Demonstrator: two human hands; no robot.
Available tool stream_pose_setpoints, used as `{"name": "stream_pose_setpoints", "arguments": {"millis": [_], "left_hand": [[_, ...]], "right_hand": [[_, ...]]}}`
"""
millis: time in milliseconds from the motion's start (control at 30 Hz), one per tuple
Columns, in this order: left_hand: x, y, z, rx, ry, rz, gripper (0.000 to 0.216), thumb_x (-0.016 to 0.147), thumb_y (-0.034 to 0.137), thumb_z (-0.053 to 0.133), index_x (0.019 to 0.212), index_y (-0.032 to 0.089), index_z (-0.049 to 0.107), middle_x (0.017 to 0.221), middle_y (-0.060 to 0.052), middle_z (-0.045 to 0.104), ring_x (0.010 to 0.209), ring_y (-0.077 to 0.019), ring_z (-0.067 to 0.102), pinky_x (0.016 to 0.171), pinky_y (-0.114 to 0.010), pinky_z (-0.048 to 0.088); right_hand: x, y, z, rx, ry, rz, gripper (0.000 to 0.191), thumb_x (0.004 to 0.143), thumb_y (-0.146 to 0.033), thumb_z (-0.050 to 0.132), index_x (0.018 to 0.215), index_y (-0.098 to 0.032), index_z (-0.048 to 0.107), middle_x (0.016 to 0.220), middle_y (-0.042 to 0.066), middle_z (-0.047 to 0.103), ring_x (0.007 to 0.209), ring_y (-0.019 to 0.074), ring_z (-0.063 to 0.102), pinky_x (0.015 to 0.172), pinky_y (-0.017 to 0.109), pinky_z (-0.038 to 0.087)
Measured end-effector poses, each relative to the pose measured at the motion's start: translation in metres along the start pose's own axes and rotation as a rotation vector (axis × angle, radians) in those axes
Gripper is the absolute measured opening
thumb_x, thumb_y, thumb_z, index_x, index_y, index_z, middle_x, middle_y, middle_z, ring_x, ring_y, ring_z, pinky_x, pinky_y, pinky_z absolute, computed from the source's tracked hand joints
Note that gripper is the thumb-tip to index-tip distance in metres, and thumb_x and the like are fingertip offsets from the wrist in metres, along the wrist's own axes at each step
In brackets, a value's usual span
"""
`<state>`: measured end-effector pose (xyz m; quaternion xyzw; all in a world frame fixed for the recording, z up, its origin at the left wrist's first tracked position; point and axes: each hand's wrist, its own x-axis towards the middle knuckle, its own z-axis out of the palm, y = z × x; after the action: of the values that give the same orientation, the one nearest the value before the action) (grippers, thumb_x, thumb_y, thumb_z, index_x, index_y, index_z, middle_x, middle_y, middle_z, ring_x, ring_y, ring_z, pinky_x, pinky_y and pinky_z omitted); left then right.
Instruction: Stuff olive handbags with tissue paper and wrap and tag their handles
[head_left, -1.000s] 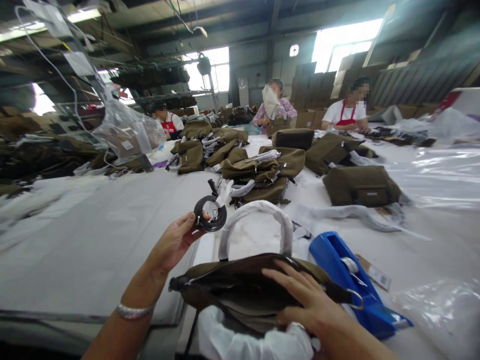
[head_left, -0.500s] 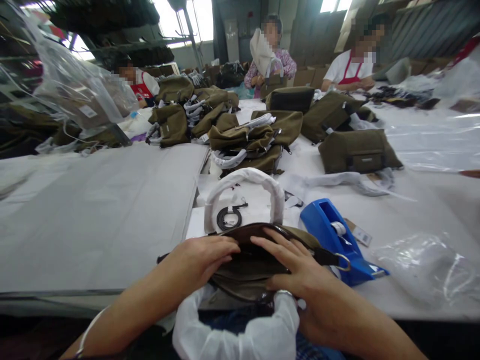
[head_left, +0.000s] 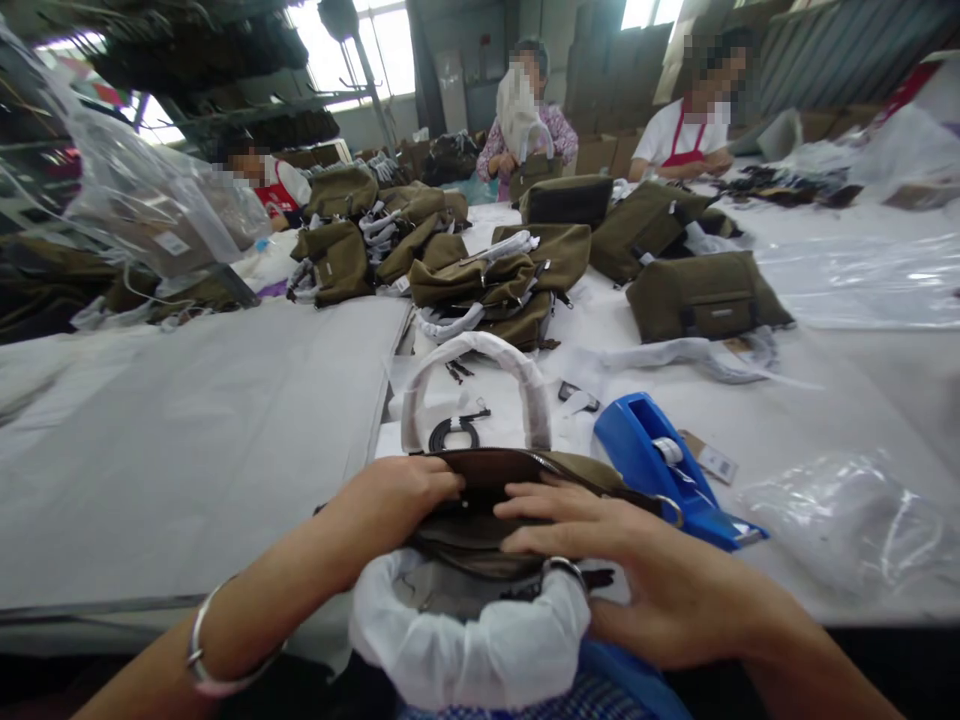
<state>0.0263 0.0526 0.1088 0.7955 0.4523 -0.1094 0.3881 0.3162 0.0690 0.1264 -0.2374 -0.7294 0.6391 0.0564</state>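
Note:
An olive-brown handbag (head_left: 495, 500) lies at the table's near edge, its two handles wrapped in white paper (head_left: 469, 360). My left hand (head_left: 394, 500) is curled over the bag's open top on the left, fingers tucked at the rim. Across the opening on the right rests my right hand (head_left: 600, 545), its fingers stretched flat on the dark lining. A coiled black strap (head_left: 454, 433) rests on the table just beyond the bag, inside the far handle's arch.
A blue tape dispenser (head_left: 664, 465) sits right of the bag, with crumpled clear plastic (head_left: 847, 520) beyond it. Piles of olive bags (head_left: 487, 270) cover the table's middle and back. Other people work at the far end. A grey sheet (head_left: 195, 420) covers the left.
A second ago my left hand held the coiled strap up; it now lies on the table and that hand has come down onto the bag's opening. The view dropped lower.

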Motion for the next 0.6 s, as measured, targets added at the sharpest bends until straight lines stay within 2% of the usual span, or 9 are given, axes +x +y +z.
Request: {"name": "stream_pose_setpoints", "arguments": {"millis": [67, 133, 167, 233, 300, 400, 467, 533, 600], "left_hand": [[-0.006, -0.004, -0.001, -0.033, 0.086, -0.028, 0.025, 0.092, 0.011, 0.055, 0.103, 0.02, 0.075, 0.098, -0.007, 0.078, 0.085, -0.0217, 0.074, 0.072, -0.025, 0.054], [-0.01, -0.008, 0.002, -0.075, 0.165, -0.036, 0.025, 0.095, 0.016, 0.052, 0.101, 0.021, 0.075, 0.095, -0.006, 0.078, 0.082, -0.0196, 0.074, 0.073, -0.023, 0.054], [-0.011, -0.009, 0.005, -0.097, 0.205, -0.036, 0.025, 0.097, 0.019, 0.051, 0.102, 0.021, 0.075, 0.095, -0.006, 0.078, 0.083, -0.0191, 0.073, 0.074, -0.023, 0.054], [-0.011, -0.011, 0.009, -0.15, 0.283, -0.019, 0.026, 0.098, 0.023, 0.05, 0.105, 0.021, 0.075, 0.099, -0.006, 0.078, 0.085, -0.019, 0.073, 0.077, -0.023, 0.054], [-0.01, -0.013, 0.012, -0.223, 0.345, 0.015, 0.027, 0.098, 0.025, 0.051, 0.107, 0.021, 0.076, 0.103, -0.006, 0.077, 0.089, -0.0186, 0.073, 0.081, -0.023, 0.054], [-0.008, -0.016, 0.011, -0.348, 0.415, 0.046, 0.022, 0.097, 0.025, 0.057, 0.101, 0.02, 0.078, 0.102, -0.006, 0.076, 0.091, -0.0169, 0.072, 0.083, -0.022, 0.054], [-0.008, -0.018, 0.011, -0.412, 0.489, 0.049, 0.018, 0.094, 0.023, 0.062, 0.094, 0.019, 0.079, 0.097, -0.006, 0.076, 0.087, -0.0154, 0.072, 0.081, -0.021, 0.054], [-0.009, -0.019, 0.012, -0.48, 0.55, 0.049, 0.015, 0.091, 0.022, 0.065, 0.09, 0.019, 0.08, 0.092, -0.005, 0.075, 0.083, -0.0141, 0.071, 0.077, -0.019, 0.054], [-0.012, -0.019, 0.012, -0.554, 0.557, 0.045, 0.013, 0.09, 0.02, 0.067, 0.09, 0.019, 0.08, 0.09, -0.004, 0.076, 0.081, -0.0131, 0.071, 0.076, -0.018, 0.054]], "right_hand": [[0.001, -0.002, -0.009, 0.212, -0.037, -0.054, 0.055, 0.087, -0.031, 0.075, 0.141, -0.029, 0.059, 0.146, 0.005, 0.058, 0.14, 0.0251, 0.049, 0.12, 0.041, 0.035], [0.009, -0.003, -0.01, 0.333, -0.018, -0.027, 0.042, 0.098, -0.035, 0.062, 0.139, -0.025, 0.061, 0.139, 0.005, 0.064, 0.133, 0.0224, 0.056, 0.114, 0.036, 0.044], [0.016, -0.003, -0.007, 0.313, 0.015, 0.012, 0.037, 0.102, -0.031, 0.054, 0.137, -0.023, 0.062, 0.137, 0.005, 0.065, 0.129, 0.0206, 0.059, 0.111, 0.033, 0.046], [0.034, -0.003, 0.004, 0.112, 0.064, 0.098, 0.038, 0.103, -0.018, 0.045, 0.135, -0.018, 0.064, 0.134, 0.007, 0.067, 0.125, 0.0204, 0.062, 0.11, 0.032, 0.047], [0.055, -0.002, 0.016, -0.151, 0.073, 0.166, 0.042, 0.097, -0.01, 0.047, 0.136, -0.011, 0.062, 0.133, 0.014, 0.067, 0.124, 0.0261, 0.063, 0.111, 0.038, 0.046], [0.082, 0.0, 0.025, -0.275, 0.068, 0.185, 0.041, 0.093, -0.013, 0.056, 0.132, -0.008, 0.062, 0.128, 0.019, 0.068, 0.119, 0.032, 0.064, 0.106, 0.046, 0.048], [0.096, 0.004, 0.026, -0.121, 0.065, 0.139, 0.037, 0.09, -0.017, 0.063, 0.127, -0.014, 0.065, 0.121, 0.013, 0.071, 0.11, 0.028, 0.066, 0.1, 0.041, 0.051], [0.106, 0.011, 0.029, 0.205, 0.019, 0.108, 0.034, 0.087, -0.018, 0.065, 0.121, -0.019, 0.067, 0.111, 0.006, 0.073, 0.099, 0.0217, 0.068, 0.091, 0.034, 0.054], [0.112, 0.019, 0.034, 0.534, -0.034, 0.119, 0.027, 0.086, -0.019, 0.065, 0.113, -0.018, 0.068, 0.1, 0.002, 0.073, 0.088, 0.0176, 0.068, 0.083, 0.029, 0.056]]}}
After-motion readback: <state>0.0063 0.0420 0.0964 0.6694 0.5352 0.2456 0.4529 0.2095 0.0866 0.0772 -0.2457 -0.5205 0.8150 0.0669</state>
